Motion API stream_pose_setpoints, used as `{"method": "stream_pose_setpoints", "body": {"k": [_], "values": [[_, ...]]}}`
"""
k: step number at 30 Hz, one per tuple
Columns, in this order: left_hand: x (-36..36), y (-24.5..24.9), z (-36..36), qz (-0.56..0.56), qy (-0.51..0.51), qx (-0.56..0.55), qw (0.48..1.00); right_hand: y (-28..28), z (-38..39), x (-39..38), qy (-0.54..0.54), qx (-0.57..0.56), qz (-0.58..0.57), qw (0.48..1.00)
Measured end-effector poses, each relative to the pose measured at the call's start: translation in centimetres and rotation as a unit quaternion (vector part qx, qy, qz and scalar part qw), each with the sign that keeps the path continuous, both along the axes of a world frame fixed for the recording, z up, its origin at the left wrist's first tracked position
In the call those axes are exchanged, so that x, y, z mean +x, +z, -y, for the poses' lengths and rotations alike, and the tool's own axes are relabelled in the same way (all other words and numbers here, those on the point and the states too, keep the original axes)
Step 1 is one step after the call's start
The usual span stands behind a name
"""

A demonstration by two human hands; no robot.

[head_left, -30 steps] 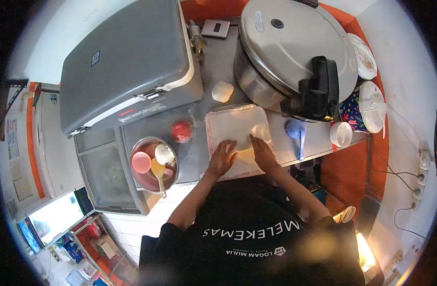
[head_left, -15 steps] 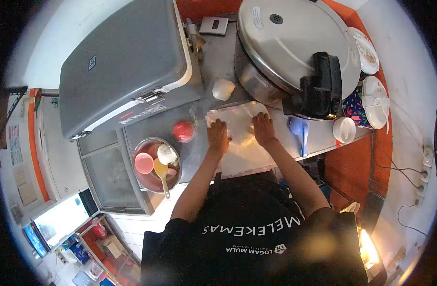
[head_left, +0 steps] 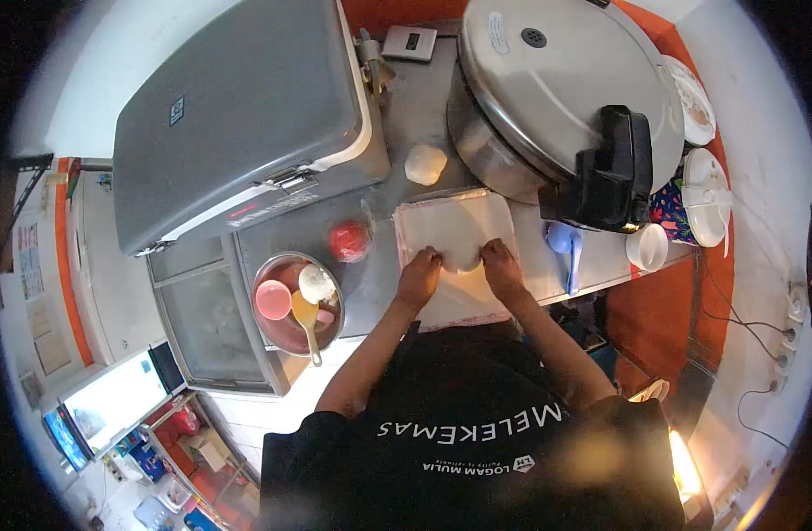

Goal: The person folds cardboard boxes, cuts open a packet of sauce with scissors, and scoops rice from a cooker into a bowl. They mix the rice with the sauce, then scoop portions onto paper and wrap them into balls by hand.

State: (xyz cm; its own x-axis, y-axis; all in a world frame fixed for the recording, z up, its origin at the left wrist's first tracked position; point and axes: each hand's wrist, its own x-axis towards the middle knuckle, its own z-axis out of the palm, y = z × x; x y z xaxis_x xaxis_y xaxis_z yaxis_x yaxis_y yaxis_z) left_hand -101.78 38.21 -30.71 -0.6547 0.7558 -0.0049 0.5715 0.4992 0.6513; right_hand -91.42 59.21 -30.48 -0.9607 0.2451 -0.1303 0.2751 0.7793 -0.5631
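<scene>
On the counter lies a stack of white paper sheets with pinkish edges. A thin, pale piece of flattened dough rests on it, its outline hard to make out against the paper. My left hand pinches the left side of its near edge, fingertips pressed together. Opposite, my right hand grips the right side in the same way. Beyond the paper sits a rounded lump of dough. A red round bundle in clear plastic is left of my left hand.
A metal bowl holds a pink cup, white powder and a yellow ladle. A big lidded steel pot stands behind right, a grey cool box behind left. A blue scoop and white bowl lie right; a scale sits behind.
Both hands have come nearer my body and closer together, from lying on the sheet's sides to pinching at the near edge. The view has shifted slightly.
</scene>
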Motion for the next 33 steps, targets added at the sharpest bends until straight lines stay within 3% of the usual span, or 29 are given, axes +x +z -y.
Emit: {"method": "stream_pose_setpoints", "body": {"k": [2, 4, 7, 8, 10, 13, 14, 15, 16, 18, 20, 21, 24, 26, 27, 28, 30, 31, 32, 33], "values": [[-0.8, -0.5, -1.1, 0.028, 0.023, -0.055, 0.998, 0.0, -0.6, -1.5, -0.041, -0.005, 0.049, 0.998], [-0.9, 0.1, -2.5, -0.057, 0.067, -0.052, 0.995, 1.5, -0.5, -3.0, -0.084, 0.007, 0.038, 0.996], [-1.1, 1.1, -3.5, -0.098, 0.055, -0.087, 0.99, 0.1, -0.9, -3.6, 0.01, 0.073, 0.0, 0.997], [-1.3, 1.5, -3.9, -0.098, 0.039, -0.102, 0.989, -0.1, -1.5, -3.2, 0.014, -0.006, 0.034, 0.999], [-3.3, 2.6, -2.8, 0.171, -0.024, -0.002, 0.985, 1.9, -2.6, -3.3, 0.021, -0.162, 0.101, 0.981], [-3.5, 6.3, -1.2, 0.479, -0.036, 0.118, 0.869, 9.5, -3.7, -3.3, 0.105, -0.364, 0.241, 0.894], [-3.4, 7.2, -0.9, 0.557, -0.026, 0.152, 0.816, 9.3, -3.5, -3.1, 0.136, -0.386, 0.216, 0.886], [-3.4, 7.5, -0.9, 0.552, 0.004, 0.136, 0.823, 9.3, -3.4, -3.2, 0.166, -0.407, 0.187, 0.879], [-3.1, 7.7, -1.1, 0.537, 0.015, 0.187, 0.822, 9.4, -3.5, -3.2, 0.194, -0.426, 0.159, 0.869], [-2.5, 8.8, -1.9, 0.505, 0.034, 0.289, 0.813, 10.4, -3.0, -3.2, 0.147, -0.455, 0.165, 0.862], [-2.9, 9.1, -1.6, 0.454, 0.033, 0.22, 0.863, 11.8, -2.0, -3.4, 0.103, -0.485, 0.174, 0.851], [-3.1, 9.2, -1.4, 0.426, 0.035, 0.185, 0.885, 11.6, -1.8, -3.2, 0.093, -0.439, 0.174, 0.876], [-3.0, 8.8, -1.2, 0.465, 0.042, 0.117, 0.877, 11.2, -0.7, -3.1, 0.055, -0.28, 0.21, 0.935], [-0.9, 9.0, -2.5, 0.507, 0.169, 0.233, 0.813, 11.6, 0.2, -3.7, 0.009, -0.142, 0.281, 0.949], [-0.1, 9.7, -3.0, 0.522, 0.23, 0.287, 0.77, 11.4, 0.4, -3.3, 0.082, -0.151, 0.17, 0.97], [-0.1, 10.4, -3.1, 0.474, 0.207, 0.216, 0.828, 11.2, 0.7, -2.9, 0.154, -0.157, 0.055, 0.974], [-0.7, 12.4, -3.0, 0.363, 0.161, 0.068, 0.915, 11.8, 0.1, -2.8, 0.229, -0.255, 0.008, 0.94], [-1.1, 14.3, -2.3, 0.509, 0.126, 0.122, 0.843, 15.3, -0.3, -3.4, 0.229, -0.345, 0.076, 0.907], [-0.7, 14.7, -1.5, 0.509, 0.131, 0.093, 0.846, 17.6, -0.5, -3.8, 0.227, -0.429, 0.144, 0.862], [0.1, 15.1, -0.7, 0.508, 0.136, 0.064, 0.848, 18.1, -0.3, -3.9, 0.23, -0.435, 0.164, 0.855]]}}
